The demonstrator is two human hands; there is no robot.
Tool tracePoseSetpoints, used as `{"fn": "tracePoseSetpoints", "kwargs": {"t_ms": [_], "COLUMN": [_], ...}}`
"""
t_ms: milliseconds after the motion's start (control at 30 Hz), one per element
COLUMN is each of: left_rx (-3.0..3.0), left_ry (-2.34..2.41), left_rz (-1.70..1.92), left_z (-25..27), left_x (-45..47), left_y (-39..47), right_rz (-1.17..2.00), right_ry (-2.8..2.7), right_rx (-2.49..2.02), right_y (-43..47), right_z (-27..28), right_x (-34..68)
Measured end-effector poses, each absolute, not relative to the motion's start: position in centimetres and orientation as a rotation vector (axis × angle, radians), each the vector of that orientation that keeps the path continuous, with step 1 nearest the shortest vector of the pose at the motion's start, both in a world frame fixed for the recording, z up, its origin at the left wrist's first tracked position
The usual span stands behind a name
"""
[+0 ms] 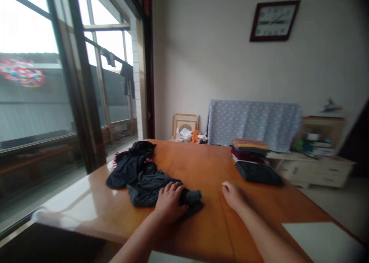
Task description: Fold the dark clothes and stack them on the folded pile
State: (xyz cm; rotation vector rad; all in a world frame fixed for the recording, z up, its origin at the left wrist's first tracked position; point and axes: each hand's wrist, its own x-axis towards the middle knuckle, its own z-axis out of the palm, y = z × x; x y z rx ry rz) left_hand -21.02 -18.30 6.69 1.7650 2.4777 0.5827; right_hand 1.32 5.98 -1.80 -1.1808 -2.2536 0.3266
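Observation:
A dark grey garment (pixel 147 188) lies crumpled on the wooden table (pixel 198 163), with a tube-like end sticking out to the right. My left hand (pixel 170 201) is on top of it, its fingers curled into the cloth and the thumb on the near side. Behind it and touching it, a navy and black heap of clothes (pixel 127 167) shows some red-and-white striped cloth at its edges. To the right, my right hand (pixel 233 195) is closed over the bare tabletop, apart from the garment, with nothing seen in it.
A stack of folded clothes (pixel 250 151) stands at the table's far right, with a dark folded garment (pixel 258 173) at its front. A white sheet (pixel 319 240) lies near the right edge. Beyond are a white cabinet (pixel 319 170) and a blue patterned cloth (pixel 253 122). Windows line the left.

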Motion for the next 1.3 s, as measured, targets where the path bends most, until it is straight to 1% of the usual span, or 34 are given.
{"fn": "tracePoseSetpoints", "kwargs": {"t_ms": [100,267,400,533,600,700,767,900,1100,1300], "left_rx": [1.799,1.927,1.808,1.508,1.383,1.364,1.394,1.474,1.521,1.580], "left_ry": [2.468,2.530,2.702,2.939,2.968,2.881,2.850,2.780,2.373,2.161], "left_rz": [0.461,0.461,0.654,0.976,1.029,0.863,0.826,1.062,1.407,1.402], "left_z": [6.4,5.4,5.4,6.5,6.8,6.7,6.5,6.7,6.3,2.4], "left_x": [-21.7,-23.7,-25.9,-27.7,-28.0,-27.1,-25.5,-21.6,-17.8,-16.8], "left_y": [-17.3,-15.7,-14.6,-13.2,-12.5,-11.4,-10.7,-8.6,-3.3,-0.1], "right_rz": [0.383,0.347,0.326,0.316,0.313,0.312,0.312,0.318,0.312,0.328], "right_ry": [-2.202,-2.165,-2.160,-2.152,-2.149,-2.144,-2.139,-2.142,-2.135,-2.119], "right_rx": [-1.223,-1.259,-1.251,-1.258,-1.263,-1.273,-1.279,-1.268,-1.298,-1.253], "right_y": [5.4,5.3,5.4,5.6,5.6,5.6,5.6,5.7,5.7,5.9], "right_z": [-0.5,-0.3,-0.4,-0.4,-0.4,-0.4,-0.4,-0.3,-0.1,-0.2], "right_x": [0.8,0.8,0.9,0.7,0.6,0.6,0.7,0.7,0.5,0.6]}}
